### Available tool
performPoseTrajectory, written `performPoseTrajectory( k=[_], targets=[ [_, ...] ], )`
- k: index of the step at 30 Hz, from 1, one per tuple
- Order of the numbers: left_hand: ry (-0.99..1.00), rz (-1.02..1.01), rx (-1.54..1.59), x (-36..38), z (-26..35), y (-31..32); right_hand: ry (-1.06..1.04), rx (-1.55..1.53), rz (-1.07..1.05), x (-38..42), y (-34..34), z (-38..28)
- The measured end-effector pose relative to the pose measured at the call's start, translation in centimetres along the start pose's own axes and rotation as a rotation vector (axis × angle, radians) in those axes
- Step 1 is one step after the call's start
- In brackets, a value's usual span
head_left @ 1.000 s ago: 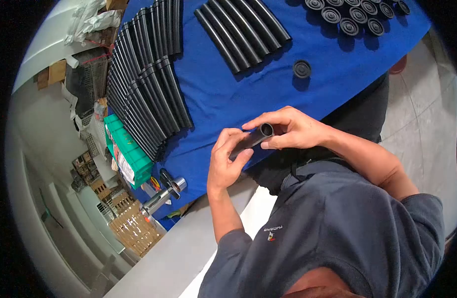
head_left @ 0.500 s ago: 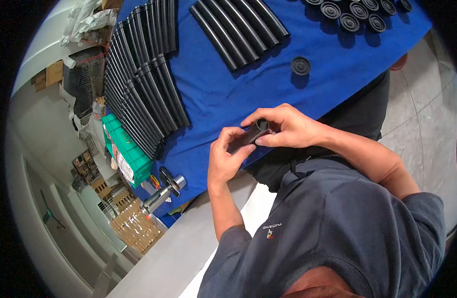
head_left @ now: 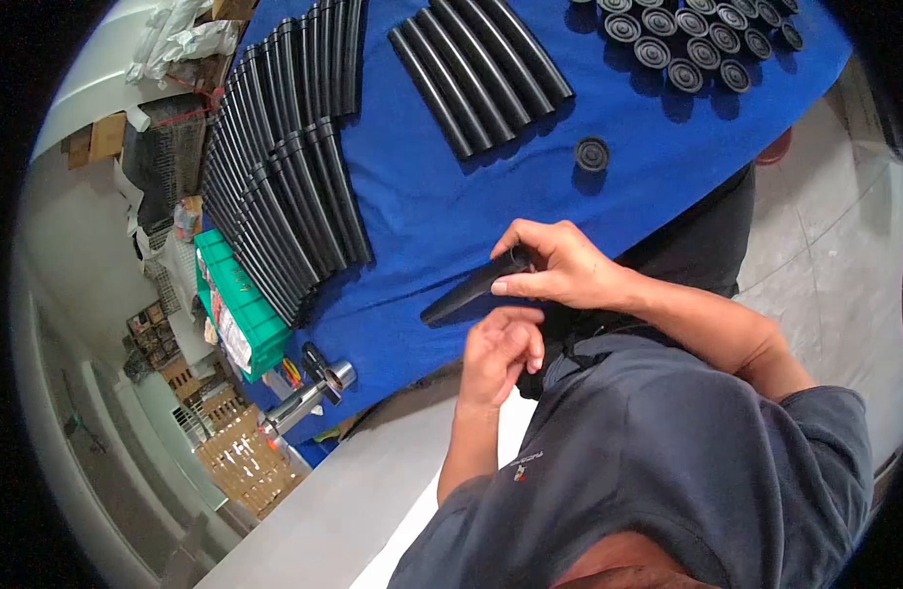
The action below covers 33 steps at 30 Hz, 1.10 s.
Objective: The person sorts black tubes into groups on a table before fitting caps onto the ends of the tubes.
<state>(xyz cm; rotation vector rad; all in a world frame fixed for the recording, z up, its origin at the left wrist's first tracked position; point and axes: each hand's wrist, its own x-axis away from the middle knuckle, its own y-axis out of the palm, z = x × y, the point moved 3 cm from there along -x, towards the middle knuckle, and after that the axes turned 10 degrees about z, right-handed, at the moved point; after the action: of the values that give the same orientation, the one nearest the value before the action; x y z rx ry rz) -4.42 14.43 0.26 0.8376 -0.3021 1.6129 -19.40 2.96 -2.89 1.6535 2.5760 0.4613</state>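
Evidently, the right grip [head_left: 561,265] holds 1 black tube [head_left: 468,291]; the left grip [head_left: 501,355] hangs loosely curled nearby.

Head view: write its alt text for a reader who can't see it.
A person's right hand grips a black tube at a blue table, the left hand curled nearby. Beyond lie more tubes and round black discs, with a green crate at the left.

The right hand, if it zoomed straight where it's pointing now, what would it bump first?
Probably the row of black tubes across the blue cloth, at picture left. Height is hard to judge, so the right hand and its held tube might pass above.
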Motion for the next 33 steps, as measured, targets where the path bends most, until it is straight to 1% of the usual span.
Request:
performPoseTrajectory(
  k=[1, 3, 4, 5, 7, 8, 9, 10, 11, 12, 13, 15, 16, 17, 19, 20, 23, 24, 27, 28, 31, 33],
  targets=[
    [-0.065, -0.056, 0.253, -1.1, -1.2, -0.3, -0.057, 0.063, 0.029, 0.1, 0.1, 0.3],
    [-0.217, -0.052, 0.818, -2.3, -2.3, -1.4, -0.118, 0.129, 0.059, 0.3, 0.4, 0.3],
    [-0.212, -0.032, 0.880, -2.8, -1.6, -0.8, -0.135, 0.152, 0.053, 0.5, 0.4, 0.0],
    [-0.124, -0.033, 0.819, -2.9, -0.5, -0.1, -0.152, 0.172, 0.044, 0.6, 0.3, -0.2],
    [-0.061, -0.153, 0.846, -3.8, -1.3, -1.5, -0.344, 0.402, 0.060, 0.9, -0.5, -1.1],
    [0.023, -0.214, 0.786, -4.8, -1.7, -2.3, -0.443, 0.513, 0.068, 1.0, -1.1, -1.8],
    [0.123, -0.163, 0.715, -5.3, -1.3, -2.2, -0.541, 0.620, 0.072, 1.1, -1.7, -2.6],
    [0.222, -0.105, 0.644, -5.7, -0.8, -1.9, -0.592, 0.840, 0.124, 1.2, -2.9, -4.2],
    [0.322, -0.045, 0.572, -6.1, -0.2, -1.7, -0.618, 0.944, 0.214, 0.9, -3.8, -5.7],
    [0.369, -0.064, 0.545, -6.5, 0.5, -1.6, -0.675, 1.062, 0.308, 0.5, -4.8, -6.5],
    [0.415, -0.042, 0.525, -6.9, 1.0, -1.4, -0.636, 1.212, 0.322, 0.1, -5.4, -7.7],
    [0.507, -0.001, 0.486, -8.2, 2.0, -0.9, -0.630, 1.393, 0.292, -0.6, -6.9, -6.9],
    [0.547, -0.112, 0.566, -9.3, 2.3, -0.8, -0.610, 1.414, 0.255, -0.8, -7.3, -6.3],
    [0.551, -0.127, 0.576, -10.0, 2.3, -0.6, -0.558, 1.415, 0.232, -0.9, -7.9, -5.6],
    [0.562, -0.148, 0.595, -10.6, 3.0, 0.0, -0.455, 1.413, 0.181, -1.3, -8.4, -5.1],
    [0.552, -0.144, 0.595, -10.9, 2.8, -0.3, -0.440, 1.311, 0.186, -1.2, -8.5, -5.3],
    [0.553, -0.181, 0.644, -10.8, 2.9, -0.7, -0.321, 0.673, 0.157, -1.2, -6.9, -5.2],
    [0.555, -0.189, 0.642, -10.7, 2.7, -0.8, -0.053, 0.299, 0.156, -1.4, -6.5, -3.1],
    [0.558, -0.205, 0.647, -10.9, 2.6, -0.8, -0.020, 0.112, 0.084, -2.0, -3.7, -1.9],
    [0.554, -0.193, 0.658, -10.8, 2.5, -0.8, 0.049, 0.058, 0.053, -2.1, -3.4, -1.3],
    [0.574, -0.131, 0.644, -10.5, 2.8, -0.5, 0.021, 0.014, 0.077, -2.4, -3.0, -0.7],
    [0.566, -0.107, 0.637, -10.3, 2.7, -0.1, -0.001, 0.053, 0.076, -2.2, -3.1, -0.2]
  ],
)
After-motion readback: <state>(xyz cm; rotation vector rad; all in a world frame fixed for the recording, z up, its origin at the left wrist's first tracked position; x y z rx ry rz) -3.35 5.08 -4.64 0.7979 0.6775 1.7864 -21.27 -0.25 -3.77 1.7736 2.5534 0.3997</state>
